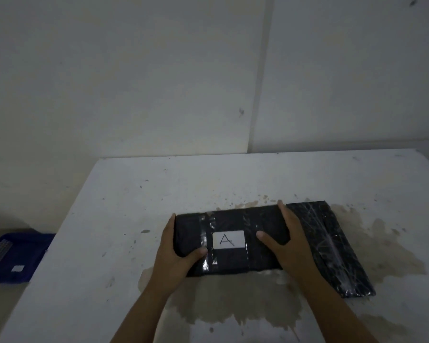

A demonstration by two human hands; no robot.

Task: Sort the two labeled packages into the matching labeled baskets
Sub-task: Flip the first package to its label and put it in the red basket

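A black wrapped package (255, 219) with a white label reading "A" lies on the white table (134, 206). My left hand (176, 253) grips its left end, thumb on top. My right hand (287, 238) holds its right end, thumb on top near the label. A second black package (332, 246) lies flat just to the right, touching the first; no label shows on its upper side. A blue basket (22, 248) with a small white label stands on the floor at the far left, below table height.
The table has brown stains around and in front of the packages. Its left edge runs diagonally beside the blue basket. A plain white wall stands behind the table's far edge.
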